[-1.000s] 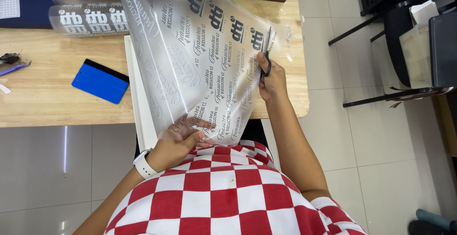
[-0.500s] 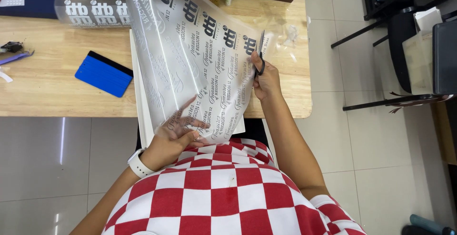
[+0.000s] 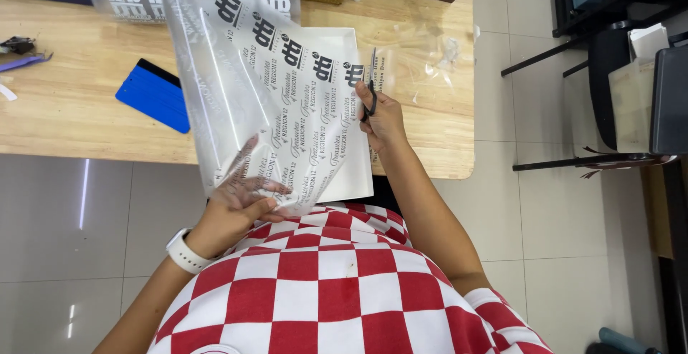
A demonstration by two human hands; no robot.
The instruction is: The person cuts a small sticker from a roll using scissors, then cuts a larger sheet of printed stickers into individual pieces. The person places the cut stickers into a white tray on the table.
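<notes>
Cutting step under way: right hand is gripping black scissors, blades meeting the right edge of the clear printed film sheet, while left hand is pinching its lower corner above the wooden table; next snip likely needs the film kept taut.

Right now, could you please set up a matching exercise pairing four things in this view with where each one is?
Things:
1. clear printed film sheet
2. black-handled scissors
3. blue flat squeegee
4. white watch band

Places:
A. lying on the wooden table, left of the sheet
B. around the left wrist
C. in the right hand, at the sheet's right edge
D. held up over the table, its lower corner in the left hand

Pairs: 1-D, 2-C, 3-A, 4-B
</notes>
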